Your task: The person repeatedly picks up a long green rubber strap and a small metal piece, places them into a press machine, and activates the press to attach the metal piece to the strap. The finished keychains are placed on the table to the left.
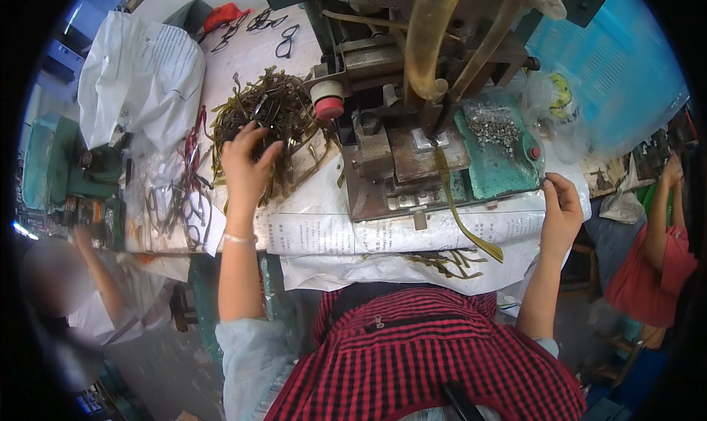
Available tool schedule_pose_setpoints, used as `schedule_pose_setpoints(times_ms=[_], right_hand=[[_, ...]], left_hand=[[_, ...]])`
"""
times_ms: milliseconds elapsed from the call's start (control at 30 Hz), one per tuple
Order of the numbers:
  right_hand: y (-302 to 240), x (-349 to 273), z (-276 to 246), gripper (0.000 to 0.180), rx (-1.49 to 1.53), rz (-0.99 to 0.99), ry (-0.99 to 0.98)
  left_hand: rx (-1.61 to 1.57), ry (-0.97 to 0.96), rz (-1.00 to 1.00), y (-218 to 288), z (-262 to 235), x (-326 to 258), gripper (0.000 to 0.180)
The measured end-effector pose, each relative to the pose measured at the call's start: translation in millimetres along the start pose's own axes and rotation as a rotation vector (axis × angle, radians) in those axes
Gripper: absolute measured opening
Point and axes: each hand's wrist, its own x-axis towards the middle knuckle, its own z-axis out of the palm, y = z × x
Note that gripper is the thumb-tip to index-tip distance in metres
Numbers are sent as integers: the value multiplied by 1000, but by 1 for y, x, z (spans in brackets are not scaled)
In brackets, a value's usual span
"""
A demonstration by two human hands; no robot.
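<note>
My left hand (pixel 249 169) is over a heap of olive-brown eyeglass temples (pixel 274 104), its fingers spread and curved. Nothing shows in its grasp. At the right corner of the green tray (pixel 482 184), my right hand (pixel 561 209) has thumb and fingertips pinched together; whatever is between them, if anything, is too small to make out. A heap of small metal parts (pixel 495 129), perhaps hinges, lies on that tray. One olive eyeglass temple (pixel 460 218) sticks out of the bench machine (pixel 394 156) towards me, its curved end hanging over the white paper.
Several loose temples (pixel 449 263) lie at the table's front edge. Left of the heap are dark red temples (pixel 195 156) and a white bag (pixel 140 75). Black eyeglass frames (pixel 287 42) lie at the back. A blue crate (pixel 611 60) stands right. People work at both sides.
</note>
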Motion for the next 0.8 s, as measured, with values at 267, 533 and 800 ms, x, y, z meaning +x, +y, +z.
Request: schedule_pose_setpoints(times_ms=[267,533,800], right_hand=[[-117,13,110,24,169,-391,-274],[-124,-4,145,50,442,-98,-244],[-168,-28,118,72,709,85,-495]], left_hand=[[427,-397,-214,29,-1,-19,32],[-92,-66,-318,58,-42,-26,13],[-948,343,-265,139,-67,-9,9]])
